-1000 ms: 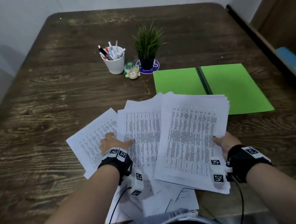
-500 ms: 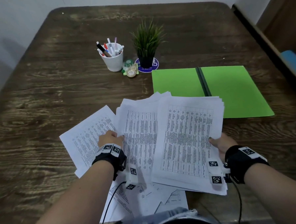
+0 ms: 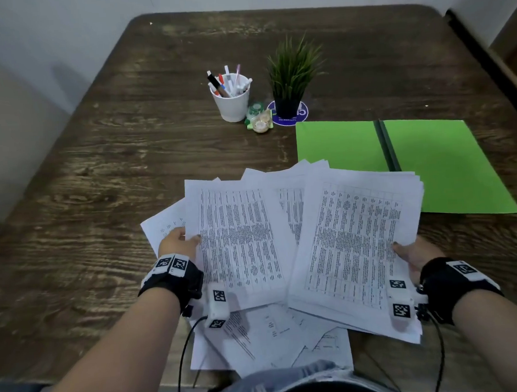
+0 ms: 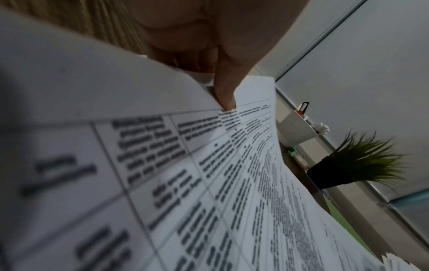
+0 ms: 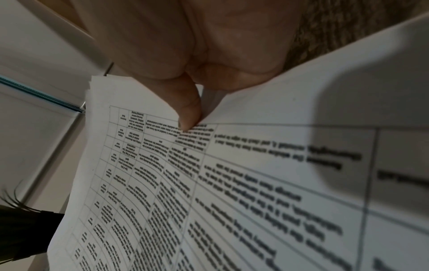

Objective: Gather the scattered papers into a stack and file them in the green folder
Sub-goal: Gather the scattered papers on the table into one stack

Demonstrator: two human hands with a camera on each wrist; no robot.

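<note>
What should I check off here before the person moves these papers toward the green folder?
1. Left hand grips its bundle of printed white papers: ok, thumb on top in the left wrist view.
2. Right hand grips the right-hand sheaf of printed papers: ok.
3. Papers squared into one stack: not ok, the two bundles are fanned and overlapping.
4. All sheets gathered: not ok, loose sheets lie at the near edge of the dark wooden table.
5. Flat green folder open: ok, though the sheaf overlaps its near edge.
6. Fingers under the papers: cannot tell, hidden.
</note>
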